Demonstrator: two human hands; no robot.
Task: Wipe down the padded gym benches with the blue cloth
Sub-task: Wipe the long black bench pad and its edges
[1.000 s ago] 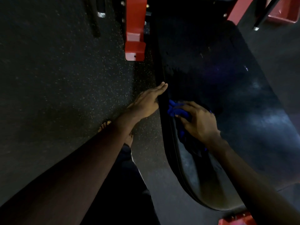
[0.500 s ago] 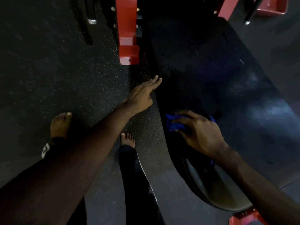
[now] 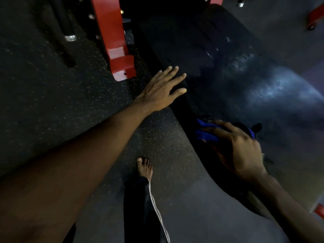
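L hand [image 3: 161,90] flat, fingers straight & spread, arm outstretched; R hand [image 3: 240,151] palm down, fingers bent.

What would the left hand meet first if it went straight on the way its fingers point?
The black bench pad: the left hand points up-right over its edge, fingers straight. Nothing else shows in that line; height above the pad is unclear.
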